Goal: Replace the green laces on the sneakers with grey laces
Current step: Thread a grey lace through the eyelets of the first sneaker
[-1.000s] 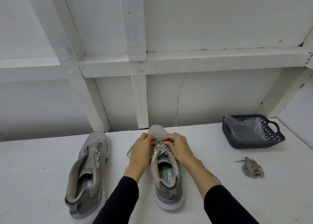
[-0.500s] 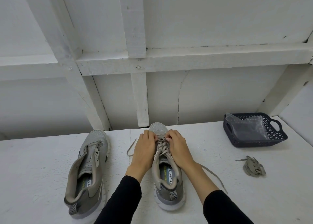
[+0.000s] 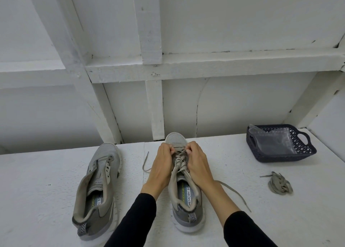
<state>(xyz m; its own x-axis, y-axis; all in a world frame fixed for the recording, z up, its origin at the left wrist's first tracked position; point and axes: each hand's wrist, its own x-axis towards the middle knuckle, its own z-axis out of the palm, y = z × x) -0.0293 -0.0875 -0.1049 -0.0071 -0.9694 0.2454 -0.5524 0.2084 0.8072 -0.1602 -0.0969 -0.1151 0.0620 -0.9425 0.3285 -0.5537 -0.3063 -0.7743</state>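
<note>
Honestly, both hands, left hand and right hand, pinch the lace at the toe end of the shoe at 6 o'clock; I'd pull each crossing loose evenly, not yank.

Both hands cover the front of the laced sneaker: the left hand and right hand hide the eyelet rows beside the lace, so which strand each grip pinches cannot be told. Under the right wrist, part of the loose lace end is hidden. Both black sleeves are cut off by the lower edge. Well right of the grips, the bag in the basket shows no readable contents.
</note>
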